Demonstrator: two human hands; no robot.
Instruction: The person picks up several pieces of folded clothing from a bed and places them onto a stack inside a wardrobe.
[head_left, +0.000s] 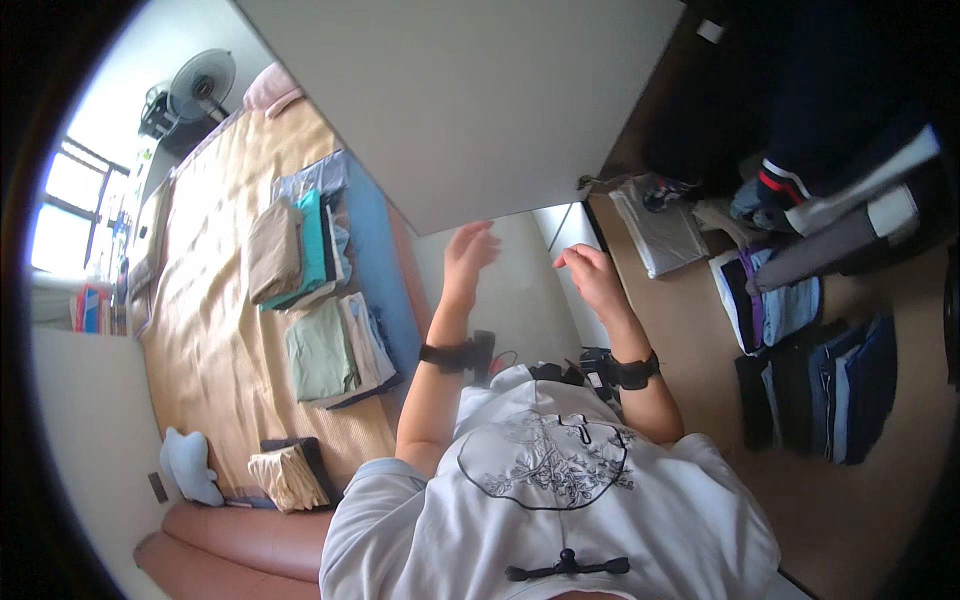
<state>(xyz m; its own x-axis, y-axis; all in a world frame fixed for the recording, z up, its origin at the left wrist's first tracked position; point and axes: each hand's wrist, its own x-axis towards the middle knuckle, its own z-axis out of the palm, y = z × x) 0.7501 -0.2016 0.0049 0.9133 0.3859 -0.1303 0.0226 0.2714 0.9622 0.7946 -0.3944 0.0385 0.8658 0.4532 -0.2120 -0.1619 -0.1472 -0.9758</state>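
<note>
My left hand (471, 259) is raised in front of me, slightly blurred, just under the lower edge of a pale cabinet door (495, 97). Its fingers are loosely bent and apart, and nothing is seen in it. My right hand (592, 281) hangs in the air with curled fingers and no object visible in them, near the wardrobe's open side. Inside the wardrobe (660, 315) are a flat clear plastic-wrapped package (660, 225), a small folded pile of clothes (784, 304) and a row of folded dark and blue trousers (825, 394).
On the bed mat (217, 300) at left lie folded clothes with grey-brown (274, 251) and pale green (322, 352) pieces, and cream cloth (289, 476). A light-blue cushion (191, 465) and a fan (201, 86) stand beyond. Dark garments (825, 112) hang in the wardrobe.
</note>
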